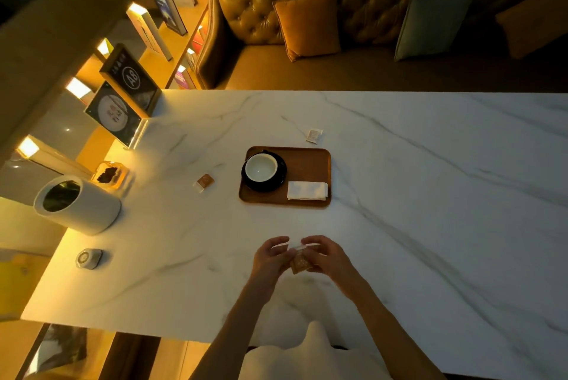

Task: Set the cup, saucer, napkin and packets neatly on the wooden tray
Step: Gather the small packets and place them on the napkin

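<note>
While the cup (261, 168) is sitting on its saucer (278, 178) on the tray (310, 164), the right hand (327, 256) is pinching a brown packet (299, 263). The left hand (270, 258) is touching it too — fingers loose, above the worktop (430, 195).

White marble-patterned tabletop with grey veining (430, 164) carries a rectangular wooden tray with rounded corners (310, 164) near centre. Loose on the slab: a small brown-and-white packet (203, 182) left of the tray, a small white printed packet (313, 135) just beyond its far edge. Left edge: a white cylindrical bin (dark liner visible) (80, 207), a small round grey puck-like device (88, 258), and a tilted acrylic sign stand (118, 113).
</note>
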A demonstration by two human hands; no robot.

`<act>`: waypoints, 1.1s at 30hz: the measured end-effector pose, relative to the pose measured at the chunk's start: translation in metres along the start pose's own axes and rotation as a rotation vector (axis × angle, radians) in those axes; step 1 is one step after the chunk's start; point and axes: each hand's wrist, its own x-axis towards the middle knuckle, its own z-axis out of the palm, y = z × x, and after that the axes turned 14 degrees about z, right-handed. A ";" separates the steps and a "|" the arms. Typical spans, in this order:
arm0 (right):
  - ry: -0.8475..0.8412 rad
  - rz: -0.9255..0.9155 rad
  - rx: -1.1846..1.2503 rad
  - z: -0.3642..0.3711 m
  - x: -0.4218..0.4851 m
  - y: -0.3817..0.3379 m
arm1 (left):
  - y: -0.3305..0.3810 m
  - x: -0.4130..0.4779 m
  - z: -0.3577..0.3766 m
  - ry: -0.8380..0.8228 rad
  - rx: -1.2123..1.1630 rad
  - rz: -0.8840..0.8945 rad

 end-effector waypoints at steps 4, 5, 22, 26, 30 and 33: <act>0.057 -0.001 0.064 0.033 -0.001 -0.002 | 0.007 -0.008 -0.032 0.010 -0.124 0.008; 0.058 0.009 0.079 0.043 0.000 -0.005 | 0.009 -0.008 -0.041 0.030 -0.170 0.003; 0.032 0.103 0.084 0.264 0.087 -0.057 | 0.084 0.065 -0.230 0.064 -0.086 0.023; 0.136 0.164 -0.045 0.276 0.137 -0.090 | 0.103 0.113 -0.263 0.168 -0.229 -0.041; 0.238 0.086 -0.344 0.276 0.195 -0.133 | 0.116 0.171 -0.289 0.159 -0.317 -0.072; 0.329 -0.050 -0.754 0.282 0.238 -0.163 | 0.121 0.208 -0.301 0.166 -0.357 -0.104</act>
